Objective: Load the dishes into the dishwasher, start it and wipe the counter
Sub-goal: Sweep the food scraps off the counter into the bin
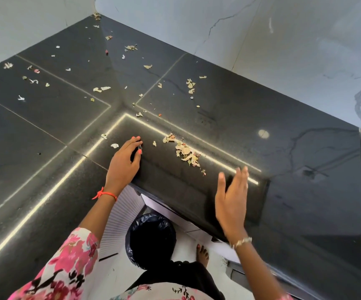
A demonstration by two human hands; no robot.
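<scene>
two hands over a littered black counter corner

a glossy black counter (218, 118) is seen from above, set into a corner of pale marbled wall (283, 40). the left hand (125, 158) is laid on the counter close to its front edge, with fingers curved and fingertips touching the stone. a tiny dark speck is seen between thumb and forefinger, but whether it is pinched cannot be told. a red thread (105, 194) is tied round that wrist. the right hand (232, 198) is held edge-on just above the front edge, blurred, with fingers straight and close together and nothing grasped. a bracelet (242, 241) is worn on its wrist. a small heap of pale scraps (186, 153) is found between the two hands, just right of the left fingertips and just beyond the right ones. more scraps are scattered well beyond both hands, back to the far corner. below the wrists, under the counter edge, a bin (151, 237) lined in black is seen, with a bare foot (202, 253) beside it.
</scene>
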